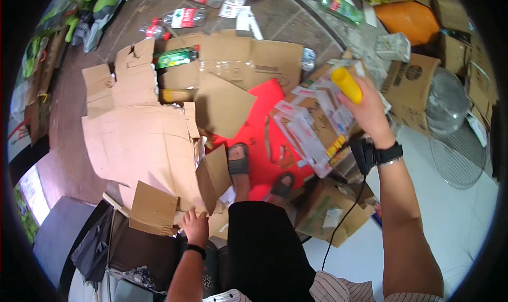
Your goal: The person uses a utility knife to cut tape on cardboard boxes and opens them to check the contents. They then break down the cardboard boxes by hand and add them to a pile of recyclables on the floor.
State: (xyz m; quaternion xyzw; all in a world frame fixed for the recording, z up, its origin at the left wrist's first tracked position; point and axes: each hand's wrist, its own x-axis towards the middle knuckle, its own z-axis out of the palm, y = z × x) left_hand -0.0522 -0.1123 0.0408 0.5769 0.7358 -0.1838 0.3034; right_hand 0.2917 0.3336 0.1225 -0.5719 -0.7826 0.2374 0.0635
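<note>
My right hand (366,109) is closed around a smooth yellow cylinder-shaped thing (346,85) with a rounded end. It is raised over a taped cardboard box (317,123) with clear and white tape across it. My left hand (195,227) lies at the near edge of the torn cardboard, its fingers a little apart and touching it. Beside those fingers stands a small cardboard flap (153,209). A large flattened cardboard sheet (140,143) spreads out beyond, with a loose cardboard piece (225,105) to its right.
A red sheet (259,125) lies under my sandalled feet. Plastic bottles (185,18) lie on the far floor. At the right are an orange bag (407,23), a cardboard box (410,90), a clear round cover (447,101) and a wire rack (459,155). An open box (336,212) sits near my right knee.
</note>
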